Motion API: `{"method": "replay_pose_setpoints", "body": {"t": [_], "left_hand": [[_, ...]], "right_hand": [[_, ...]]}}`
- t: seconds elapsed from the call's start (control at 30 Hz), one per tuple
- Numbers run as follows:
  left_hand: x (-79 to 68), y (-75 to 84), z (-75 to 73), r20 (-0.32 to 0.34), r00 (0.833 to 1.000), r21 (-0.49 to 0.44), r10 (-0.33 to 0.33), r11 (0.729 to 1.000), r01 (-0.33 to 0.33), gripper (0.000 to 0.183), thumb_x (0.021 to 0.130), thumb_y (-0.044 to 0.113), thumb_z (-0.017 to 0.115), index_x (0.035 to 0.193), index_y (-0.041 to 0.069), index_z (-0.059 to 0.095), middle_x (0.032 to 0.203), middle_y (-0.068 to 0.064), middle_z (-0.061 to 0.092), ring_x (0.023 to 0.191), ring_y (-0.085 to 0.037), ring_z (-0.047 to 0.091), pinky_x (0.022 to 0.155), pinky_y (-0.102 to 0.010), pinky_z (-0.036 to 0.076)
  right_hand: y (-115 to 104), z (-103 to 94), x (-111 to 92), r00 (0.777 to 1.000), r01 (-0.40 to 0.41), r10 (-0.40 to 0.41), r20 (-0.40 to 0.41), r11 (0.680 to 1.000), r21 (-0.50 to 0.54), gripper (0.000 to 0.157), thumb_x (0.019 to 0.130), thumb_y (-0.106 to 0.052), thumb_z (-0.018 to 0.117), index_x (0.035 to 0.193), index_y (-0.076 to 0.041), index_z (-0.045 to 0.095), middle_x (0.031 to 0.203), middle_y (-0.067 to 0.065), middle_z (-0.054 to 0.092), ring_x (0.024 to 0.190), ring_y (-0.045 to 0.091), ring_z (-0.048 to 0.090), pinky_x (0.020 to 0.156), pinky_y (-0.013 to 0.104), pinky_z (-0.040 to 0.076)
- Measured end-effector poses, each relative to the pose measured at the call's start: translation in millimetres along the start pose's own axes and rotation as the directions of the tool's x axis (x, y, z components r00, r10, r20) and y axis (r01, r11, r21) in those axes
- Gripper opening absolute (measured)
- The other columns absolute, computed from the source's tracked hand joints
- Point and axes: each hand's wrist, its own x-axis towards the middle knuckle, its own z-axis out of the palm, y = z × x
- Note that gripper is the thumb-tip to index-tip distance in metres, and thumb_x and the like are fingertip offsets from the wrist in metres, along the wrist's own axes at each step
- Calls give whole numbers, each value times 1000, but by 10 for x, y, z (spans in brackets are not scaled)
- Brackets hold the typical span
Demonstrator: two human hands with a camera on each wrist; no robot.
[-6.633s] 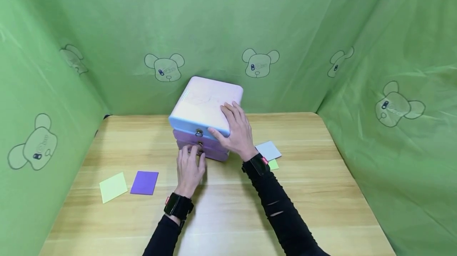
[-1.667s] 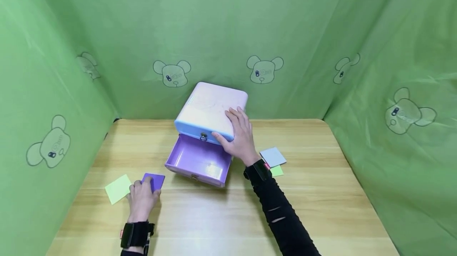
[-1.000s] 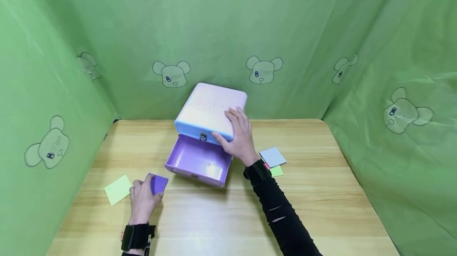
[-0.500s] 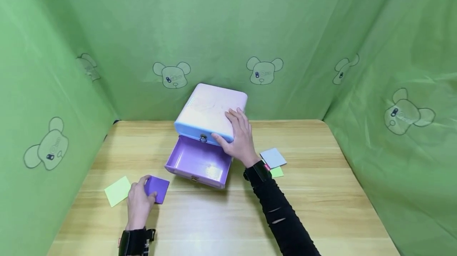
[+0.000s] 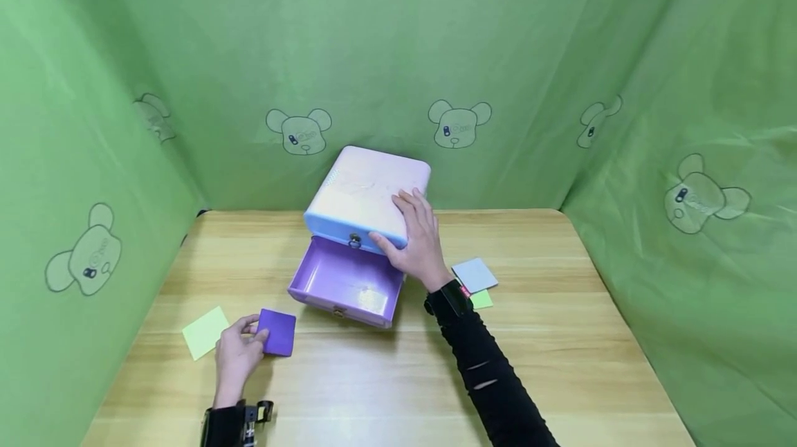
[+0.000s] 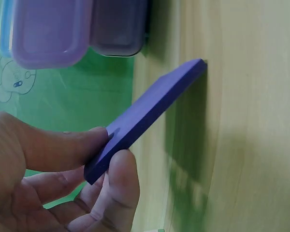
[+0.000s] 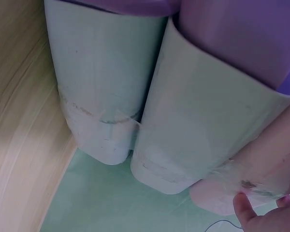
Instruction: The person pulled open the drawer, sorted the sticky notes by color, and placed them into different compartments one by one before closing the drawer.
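My left hand (image 5: 236,357) pinches a square purple sticky-note pad (image 5: 279,333) between thumb and fingertips. The left wrist view shows the pad (image 6: 150,113) tilted and raised above the table, its shadow falling on the wood. A small stacked drawer cabinet (image 5: 367,187), with a pinkish-white top and a blue upper front, stands at the back. Its middle purple drawer (image 5: 349,277) is pulled out, and the inside looks bare. Across the right side of the cabinet's top rests my right hand (image 5: 417,239), thumb at the front edge.
To the left of the pad lies a pale yellow-green note pad (image 5: 205,333). Right of the cabinet, a light blue-grey pad (image 5: 475,274) overlaps a green one (image 5: 481,299). Green cloth (image 5: 367,39) walls in the wooden table (image 5: 498,378) at back and sides.
The purple drawer has come out from the cabinet. My left hand has left the drawer front, taken hold of the purple pad and raised it. The right hand stays on the cabinet.
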Motion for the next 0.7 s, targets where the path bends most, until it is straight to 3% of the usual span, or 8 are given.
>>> {"method": "replay_pose_setpoints", "body": {"t": [0.1,0.33,0.57,0.7], "left_hand": [[-13,-17,-21,35,999,-71,-30,997,33,41,93,7,65,132,-4,61,117,-29,66,73,-15,71,58,-27,57],[-88,-5,-122,57,995,-207,-77,975,87,45,95,3,62,138,-5,54,121,-30,61,79,-17,72,63,-33,63],[-173,47,-268,-26,991,-313,-131,943,116,48,96,2,61,142,0,51,122,-22,56,76,-3,67,67,-32,64],[-206,110,-331,-96,985,-391,-141,916,93,46,95,1,62,141,4,54,117,-12,55,73,2,63,66,-28,64]], "right_hand": [[-1,15,7,1000,10,-10,-12,1000,7,91,88,-78,50,150,-12,44,159,10,41,156,31,24,126,59,20],[-12,21,15,1000,5,-5,-4,1000,2,97,87,-85,41,149,-11,44,159,10,41,156,30,23,127,57,19],[-17,21,13,1000,-4,4,5,1000,4,96,87,-85,41,150,-12,44,160,9,40,156,30,22,127,57,18],[-25,9,10,1000,-4,4,1,1000,8,89,87,-74,53,149,-11,44,160,9,40,156,30,22,127,56,18]]}}
